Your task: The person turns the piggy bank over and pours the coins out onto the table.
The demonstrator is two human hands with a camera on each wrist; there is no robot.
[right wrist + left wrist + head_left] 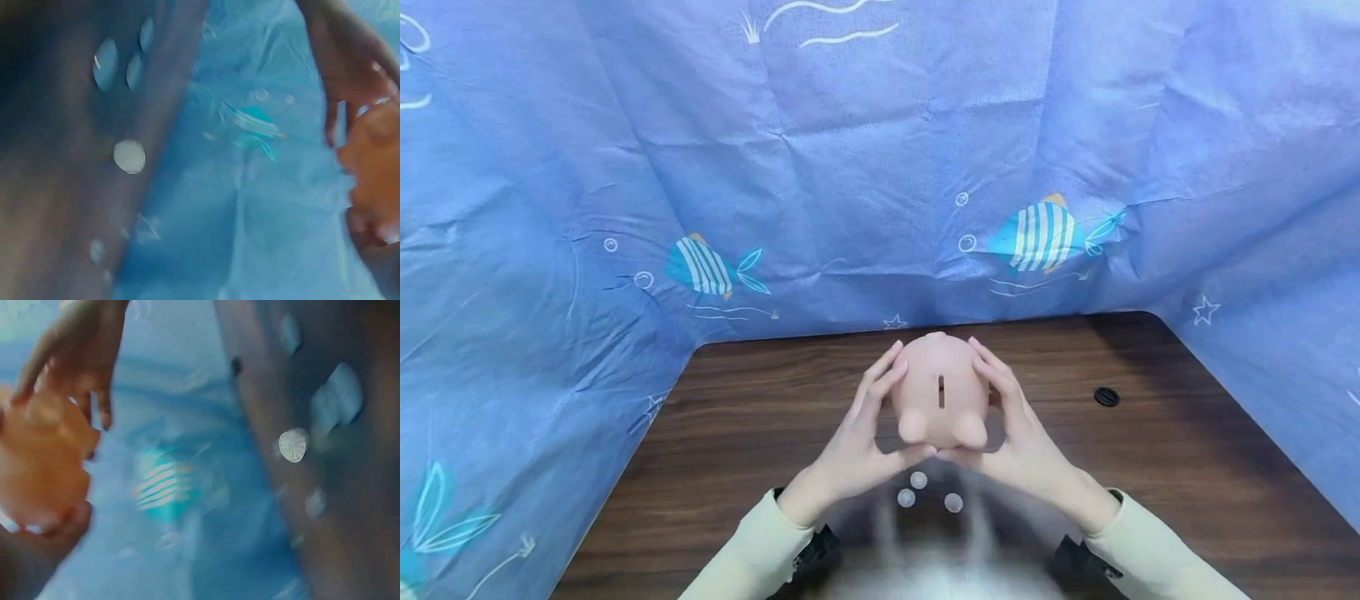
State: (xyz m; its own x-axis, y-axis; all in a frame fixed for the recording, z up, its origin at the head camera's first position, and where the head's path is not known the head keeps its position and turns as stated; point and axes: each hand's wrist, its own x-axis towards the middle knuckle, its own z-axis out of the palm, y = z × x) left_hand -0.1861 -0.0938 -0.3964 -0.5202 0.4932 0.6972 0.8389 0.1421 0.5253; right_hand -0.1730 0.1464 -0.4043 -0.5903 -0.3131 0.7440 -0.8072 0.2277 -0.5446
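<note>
Pale sleeves (752, 546) lead to the left hand (855, 443) and right hand (1027, 443), both gripping the piggy bank (927, 392) — probably light, stiff, perhaps breakable — best cupped round its sides.

The dark-brown wood-grain tabletop (722, 450) offers passage at left; a pale-pink pig-shaped bank (928, 367) blocks lower centre, three round whitish discs (906, 497) below.

My left fingers (877, 387) and right fingers (1009, 390) hold a pink piggy bank (927, 390); three pale discs (918, 480) lie on the bench (760, 408).
</note>
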